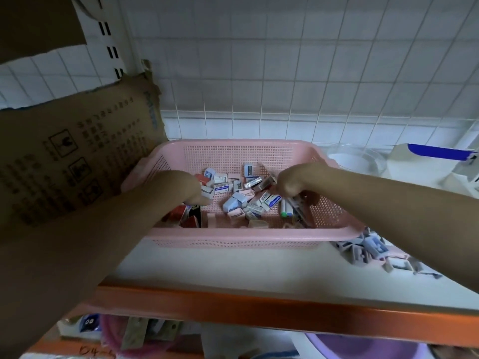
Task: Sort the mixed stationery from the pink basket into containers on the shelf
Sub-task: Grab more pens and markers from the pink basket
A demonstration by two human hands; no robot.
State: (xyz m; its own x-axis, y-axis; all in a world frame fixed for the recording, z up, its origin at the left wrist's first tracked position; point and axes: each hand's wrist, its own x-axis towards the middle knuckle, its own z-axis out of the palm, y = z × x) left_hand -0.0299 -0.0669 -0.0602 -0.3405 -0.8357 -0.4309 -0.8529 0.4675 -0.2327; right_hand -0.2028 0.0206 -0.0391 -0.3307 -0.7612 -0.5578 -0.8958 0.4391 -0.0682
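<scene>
Head view. A pink perforated plastic basket (pixel 241 154) sits on a white shelf with an orange front edge (pixel 233 307). Both hands reach into it. The left hand (pixel 178 187) is knuckles-up with fingers curled down among small red boxes (pixel 191 218); whether it grips one cannot be told. The right hand (pixel 293 182) is curled over white marker pens with coloured caps (pixel 287 207); its grasp also cannot be told. Between the hands lie small blue-and-white boxed erasers (pixel 246 200). Beyond the right forearm, outside the basket, is a loose heap of similar small boxes (pixel 373 251). Past the left hand leans a brown printed cardboard box (pixel 77 156); behind the right hand stands a clear round plastic container (pixel 355 158).
</scene>
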